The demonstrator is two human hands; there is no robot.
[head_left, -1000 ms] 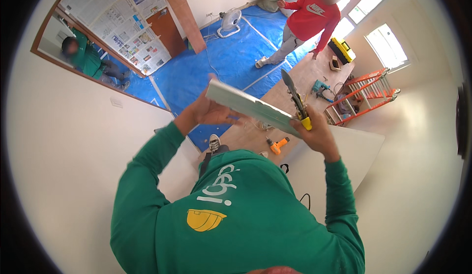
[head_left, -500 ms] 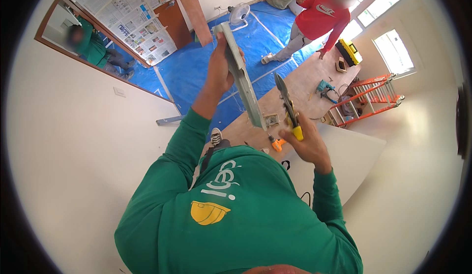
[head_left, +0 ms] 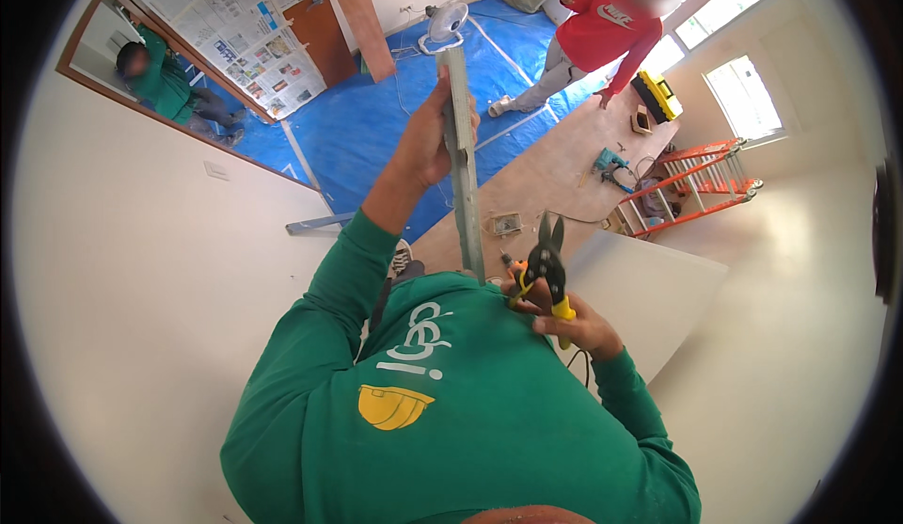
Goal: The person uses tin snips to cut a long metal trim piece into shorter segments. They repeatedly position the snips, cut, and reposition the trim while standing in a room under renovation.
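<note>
My left hand [head_left: 431, 138] is wrapped around the upper part of a long grey metal channel [head_left: 465, 185], which stands nearly upright before my chest with its lower end close to my shirt. A pair of tin snips [head_left: 546, 265] with yellow handles is in my right hand [head_left: 588, 326]. Their dark blades point up and are parted, just right of the channel's lower end and apart from it. Behind the snips, an orange drill [head_left: 513, 265] is partly hidden.
A wooden board [head_left: 527, 185] carries a small box [head_left: 505, 224], a teal power tool [head_left: 611, 166] and a yellow-black toolbox [head_left: 658, 96]. An orange ladder [head_left: 691, 185] lies right. A person in red [head_left: 611, 25] stands ahead; another in green [head_left: 165, 77] is far left. Blue sheeting [head_left: 367, 129] covers the floor.
The channel has turned more upright and its lower end has come nearer my body. My right hand has drawn the snips down toward me, and their blades have spread apart.
</note>
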